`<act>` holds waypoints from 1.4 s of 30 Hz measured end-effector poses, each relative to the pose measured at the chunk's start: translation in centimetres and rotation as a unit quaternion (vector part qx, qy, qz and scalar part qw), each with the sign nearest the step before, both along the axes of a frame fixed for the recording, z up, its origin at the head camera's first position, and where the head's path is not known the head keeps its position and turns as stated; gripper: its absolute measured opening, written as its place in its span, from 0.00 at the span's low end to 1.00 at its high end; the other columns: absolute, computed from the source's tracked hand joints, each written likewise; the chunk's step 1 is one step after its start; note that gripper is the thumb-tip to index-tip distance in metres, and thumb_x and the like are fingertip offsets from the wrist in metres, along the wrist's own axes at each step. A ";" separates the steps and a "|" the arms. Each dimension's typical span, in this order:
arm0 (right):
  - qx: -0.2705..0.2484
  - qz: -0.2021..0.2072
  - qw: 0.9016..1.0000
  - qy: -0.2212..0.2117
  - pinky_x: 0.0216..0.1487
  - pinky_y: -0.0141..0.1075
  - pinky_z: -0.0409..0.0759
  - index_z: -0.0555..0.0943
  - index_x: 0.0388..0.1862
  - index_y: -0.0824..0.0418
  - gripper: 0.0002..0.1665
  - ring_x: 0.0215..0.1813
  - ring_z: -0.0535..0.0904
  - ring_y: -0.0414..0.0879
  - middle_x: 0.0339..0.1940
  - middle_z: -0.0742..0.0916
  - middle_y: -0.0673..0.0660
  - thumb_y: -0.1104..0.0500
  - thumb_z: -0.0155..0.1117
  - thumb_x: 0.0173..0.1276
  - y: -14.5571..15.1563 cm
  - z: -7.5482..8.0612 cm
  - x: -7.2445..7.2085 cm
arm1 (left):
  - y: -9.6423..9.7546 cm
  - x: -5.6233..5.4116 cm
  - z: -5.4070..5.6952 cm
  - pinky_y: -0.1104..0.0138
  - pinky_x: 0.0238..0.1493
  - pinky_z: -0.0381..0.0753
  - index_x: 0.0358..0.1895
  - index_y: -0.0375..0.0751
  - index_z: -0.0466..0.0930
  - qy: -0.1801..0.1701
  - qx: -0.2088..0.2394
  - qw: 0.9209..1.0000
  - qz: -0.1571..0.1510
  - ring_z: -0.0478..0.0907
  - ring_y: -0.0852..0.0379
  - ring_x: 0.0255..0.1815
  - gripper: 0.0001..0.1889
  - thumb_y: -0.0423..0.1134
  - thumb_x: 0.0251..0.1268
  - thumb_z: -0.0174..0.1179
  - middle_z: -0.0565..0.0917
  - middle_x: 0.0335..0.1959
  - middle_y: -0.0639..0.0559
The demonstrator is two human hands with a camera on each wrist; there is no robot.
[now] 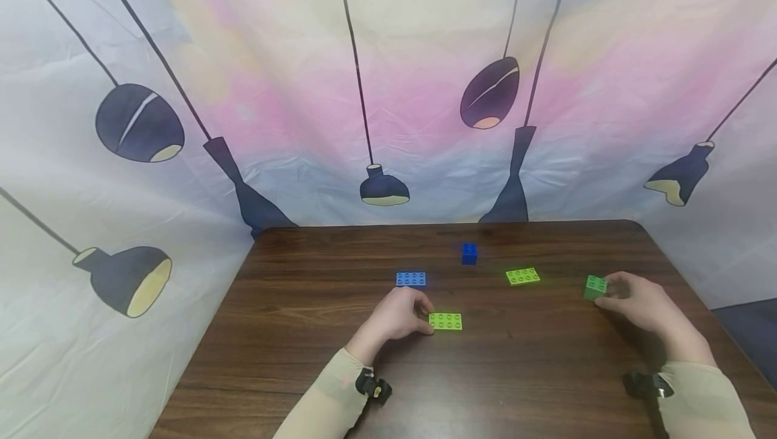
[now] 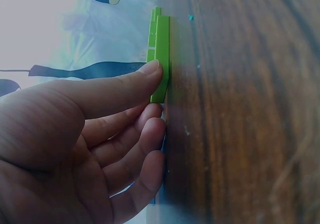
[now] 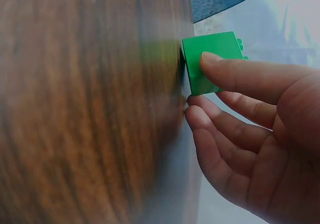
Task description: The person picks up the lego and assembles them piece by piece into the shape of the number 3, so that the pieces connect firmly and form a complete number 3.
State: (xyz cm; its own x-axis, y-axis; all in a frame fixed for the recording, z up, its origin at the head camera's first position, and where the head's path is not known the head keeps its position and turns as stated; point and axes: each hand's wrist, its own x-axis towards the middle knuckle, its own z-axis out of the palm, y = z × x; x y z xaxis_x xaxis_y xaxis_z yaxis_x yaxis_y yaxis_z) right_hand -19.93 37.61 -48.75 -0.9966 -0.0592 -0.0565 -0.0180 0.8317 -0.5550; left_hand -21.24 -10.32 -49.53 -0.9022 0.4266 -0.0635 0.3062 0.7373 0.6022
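My left hand [image 1: 397, 314] pinches the left end of a flat lime-green toy brick [image 1: 446, 321] low over the table. In the left wrist view its thumb presses the side of that lime brick [image 2: 161, 58], studs facing up from the wood. On the right, my right hand [image 1: 643, 301] grips a green square toy brick [image 1: 595, 287] between thumb and fingers. The right wrist view shows the green brick [image 3: 210, 63] slightly tilted, one lower edge at or close to the tabletop.
Behind the left hand lies a flat blue brick [image 1: 411, 279]. Farther back stands a dark blue square brick [image 1: 469, 254]. Another flat lime brick [image 1: 523, 276] lies between the hands. The brown wooden table [image 1: 485, 385] ends at a printed cloth [image 1: 425, 88].
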 end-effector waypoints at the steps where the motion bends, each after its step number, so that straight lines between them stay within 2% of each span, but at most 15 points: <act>1: 0.000 0.002 1.000 0.000 0.48 0.64 0.80 0.76 0.59 0.79 0.35 0.50 0.84 0.70 0.47 0.88 0.73 0.49 0.75 0.72 -0.1 0.0 0.0 | 0.0 0.0 0.0 0.64 0.42 0.79 0.38 0.46 0.91 0.000 0.001 1.000 0.000 0.77 0.64 0.33 0.15 0.39 0.47 0.87 0.86 0.33 0.61; 14: 0.002 0.021 1.000 0.003 0.49 0.62 0.81 0.78 0.59 0.75 0.36 0.52 0.85 0.67 0.48 0.89 0.69 0.46 0.76 0.72 -1.5 0.8 0.2 | 0.1 0.1 0.2 0.64 0.43 0.79 0.39 0.46 0.91 -0.006 0.002 1.000 0.000 0.77 0.64 0.34 0.15 0.38 0.48 0.87 0.86 0.33 0.62; 18: -0.003 0.032 0.999 0.009 0.48 0.57 0.83 0.79 0.59 0.73 0.34 0.50 0.86 0.63 0.48 0.90 0.66 0.46 0.77 0.71 -2.4 0.9 0.2 | 0.1 0.1 0.2 0.64 0.42 0.78 0.39 0.46 0.91 -0.005 0.000 1.000 0.000 0.77 0.64 0.34 0.16 0.39 0.48 0.87 0.86 0.33 0.61; 22: -0.007 0.042 0.999 0.012 0.46 0.52 0.83 0.80 0.58 0.71 0.33 0.49 0.87 0.59 0.46 0.90 0.63 0.46 0.77 0.70 -3.8 1.0 0.2 | 0.1 0.1 0.2 0.64 0.42 0.78 0.40 0.46 0.91 -0.007 -0.001 1.000 -0.001 0.77 0.63 0.34 0.16 0.39 0.48 0.87 0.86 0.34 0.61; 28: -0.023 0.070 0.997 -0.010 0.47 0.54 0.84 0.81 0.59 0.68 0.32 0.49 0.87 0.55 0.46 0.90 0.58 0.46 0.78 0.69 -6.5 0.7 -0.2 | 0.0 -0.1 0.1 0.64 0.42 0.79 0.40 0.46 0.91 -0.005 0.000 1.000 -0.005 0.77 0.64 0.34 0.16 0.40 0.48 0.86 0.86 0.34 0.62; 33: -0.040 0.102 0.994 -0.019 0.48 0.53 0.85 0.81 0.59 0.67 0.31 0.50 0.87 0.53 0.47 0.90 0.55 0.46 0.78 0.69 -8.6 0.6 -0.3 | 0.0 -0.1 0.0 0.64 0.42 0.79 0.40 0.46 0.91 -0.007 0.003 1.000 -0.004 0.77 0.63 0.34 0.16 0.39 0.49 0.86 0.86 0.34 0.62; 42: -0.057 0.139 0.989 -0.018 0.49 0.52 0.85 0.79 0.62 0.69 0.32 0.51 0.87 0.54 0.48 0.89 0.57 0.50 0.78 0.69 -12.0 0.4 -0.6 | 0.0 0.0 0.0 0.64 0.42 0.79 0.40 0.46 0.92 -0.009 0.001 1.000 0.002 0.77 0.63 0.34 0.16 0.39 0.49 0.86 0.86 0.34 0.62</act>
State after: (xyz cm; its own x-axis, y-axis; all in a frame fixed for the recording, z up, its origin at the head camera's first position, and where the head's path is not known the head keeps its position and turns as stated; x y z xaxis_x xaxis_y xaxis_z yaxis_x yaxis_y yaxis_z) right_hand -20.54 25.58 -48.36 -0.9387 -0.3378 -0.0697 -0.2146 0.7301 -0.6488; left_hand -21.25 -10.28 -49.56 -0.9023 0.4237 -0.0791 0.2926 0.7368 0.6095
